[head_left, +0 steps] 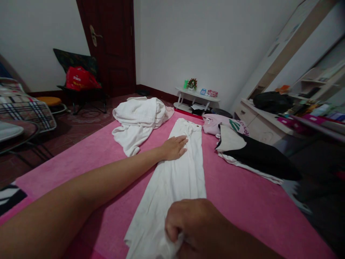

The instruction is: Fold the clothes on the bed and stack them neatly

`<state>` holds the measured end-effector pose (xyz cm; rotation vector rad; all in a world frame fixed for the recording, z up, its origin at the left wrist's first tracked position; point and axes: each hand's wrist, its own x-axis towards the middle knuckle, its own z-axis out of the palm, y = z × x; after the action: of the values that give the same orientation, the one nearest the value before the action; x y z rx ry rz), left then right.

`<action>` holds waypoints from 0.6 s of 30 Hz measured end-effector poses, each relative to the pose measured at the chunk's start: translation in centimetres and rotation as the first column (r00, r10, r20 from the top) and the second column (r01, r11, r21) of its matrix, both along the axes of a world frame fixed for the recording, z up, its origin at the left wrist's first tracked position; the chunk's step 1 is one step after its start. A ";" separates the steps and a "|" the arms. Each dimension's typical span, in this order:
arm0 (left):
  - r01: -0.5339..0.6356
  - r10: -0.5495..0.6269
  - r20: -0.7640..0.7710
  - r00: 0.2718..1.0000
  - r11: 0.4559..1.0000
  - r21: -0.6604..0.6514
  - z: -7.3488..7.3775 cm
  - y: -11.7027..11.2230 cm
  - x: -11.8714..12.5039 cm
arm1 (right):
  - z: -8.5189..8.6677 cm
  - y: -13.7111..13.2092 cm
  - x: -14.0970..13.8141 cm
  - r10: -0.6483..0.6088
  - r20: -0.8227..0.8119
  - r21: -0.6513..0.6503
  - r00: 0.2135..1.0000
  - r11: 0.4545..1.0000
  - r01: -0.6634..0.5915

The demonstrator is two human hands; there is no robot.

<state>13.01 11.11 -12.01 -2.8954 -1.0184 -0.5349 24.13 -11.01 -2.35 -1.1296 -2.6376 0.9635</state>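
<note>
White trousers lay on pink cover.
Left hand rested on them, fingers outstretched; right hand gripped their near end, fingers curled.

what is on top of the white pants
The left hand lies on the white pants toward the waistband; the right hand grips them toward the near end. The parts beneath both hands cannot be seen.

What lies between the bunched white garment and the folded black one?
White trousers, left hand on them, with pink cover showing either side, in the head view.
</note>
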 end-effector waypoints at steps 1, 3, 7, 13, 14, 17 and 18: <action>0.010 -0.010 0.007 1.000 1.000 0.002 0.0 0.0 0.0 | 0.3 0.4 0.0 -0.090 -0.124 -0.085 0.988 0.993 0.080; 0.026 -0.026 0.031 0.999 1.000 0.004 0.0 0.0 -0.1 | 0.3 1.9 0.6 -0.343 -0.346 -0.204 0.873 0.936 0.287; 0.069 -0.065 0.117 0.991 0.997 -0.033 -0.1 0.2 -0.3 | -2.3 6.8 3.0 -0.600 -0.580 -0.140 0.551 0.740 0.658; 0.087 -0.062 0.260 0.964 0.992 -0.087 -0.2 0.3 -0.4 | -2.9 6.3 2.7 -0.449 -0.452 0.399 0.771 0.671 0.625; 0.083 -0.055 0.263 0.963 0.992 -0.097 -0.2 0.3 -0.4 | -2.5 5.0 1.9 -0.342 -0.369 0.423 0.864 0.766 0.484; 0.071 -0.038 0.261 0.965 0.990 -0.119 -0.1 0.3 -0.4 | -3.0 0.7 -0.8 0.162 -0.058 0.396 0.985 0.909 -0.126; 0.070 -0.036 0.262 0.964 0.990 -0.121 -0.1 0.3 -0.4 | -3.9 -0.7 -1.5 0.275 -0.009 0.454 0.962 0.858 -0.241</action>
<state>12.61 11.37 -12.07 -3.0318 -1.0418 -0.9045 22.63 -11.69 -6.26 -0.6318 -2.7852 0.3680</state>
